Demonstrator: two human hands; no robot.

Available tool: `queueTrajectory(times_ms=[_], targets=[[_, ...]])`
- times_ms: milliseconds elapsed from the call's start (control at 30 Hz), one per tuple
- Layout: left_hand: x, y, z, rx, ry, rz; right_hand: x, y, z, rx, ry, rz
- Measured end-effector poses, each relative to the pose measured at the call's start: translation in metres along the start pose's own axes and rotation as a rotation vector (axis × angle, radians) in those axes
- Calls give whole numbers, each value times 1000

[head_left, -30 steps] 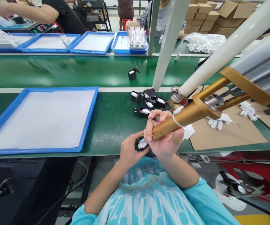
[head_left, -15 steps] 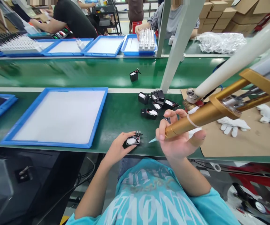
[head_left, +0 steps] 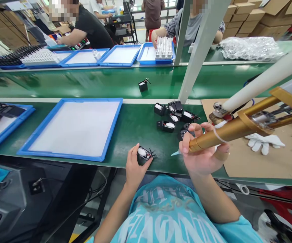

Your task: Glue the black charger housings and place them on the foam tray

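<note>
My left hand point(head_left: 135, 167) grips a small black part with a white patch and short wires point(head_left: 144, 153) against the green bench near its front edge. My right hand point(head_left: 203, 152) is wrapped round the gold barrel of a dispensing gun point(head_left: 233, 130). The gun's pale nozzle tip point(head_left: 175, 153) hangs a short way right of the part, apart from it. A white tube point(head_left: 262, 81) runs up from the gun to the upper right. Several more black parts point(head_left: 174, 115) lie in a loose group just beyond my hands.
A blue tray with a white liner point(head_left: 75, 127) lies to the left. One black part point(head_left: 143, 85) rides the green conveyor behind. A grey post point(head_left: 196, 57) stands by the parts. White gloves point(head_left: 262, 140) rest on brown cardboard point(head_left: 259, 162) at right. Other people work at blue trays across the belt.
My left hand carried the black part away from the nozzle and set it down on the bench. My right hand lifted the gun slightly to the right. The view swung left.
</note>
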State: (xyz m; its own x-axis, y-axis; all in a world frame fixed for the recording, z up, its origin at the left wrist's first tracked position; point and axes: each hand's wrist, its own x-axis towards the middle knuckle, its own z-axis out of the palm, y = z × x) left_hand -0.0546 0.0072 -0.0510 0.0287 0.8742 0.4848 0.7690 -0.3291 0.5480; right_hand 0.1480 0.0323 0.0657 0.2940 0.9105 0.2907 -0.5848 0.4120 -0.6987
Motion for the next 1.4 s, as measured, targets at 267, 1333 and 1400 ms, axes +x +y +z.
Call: queueTrajectory(times_ms=[267, 1333, 1400], targets=[[-6, -15, -9, 72, 44, 81, 1, -1, -2, -5, 24, 10], [83, -21, -26, -717, -910, 163, 3, -1, -11, 5, 10, -35], [77, -24, -18, -770, -810, 123, 3, -2, -11, 11, 11, -27]])
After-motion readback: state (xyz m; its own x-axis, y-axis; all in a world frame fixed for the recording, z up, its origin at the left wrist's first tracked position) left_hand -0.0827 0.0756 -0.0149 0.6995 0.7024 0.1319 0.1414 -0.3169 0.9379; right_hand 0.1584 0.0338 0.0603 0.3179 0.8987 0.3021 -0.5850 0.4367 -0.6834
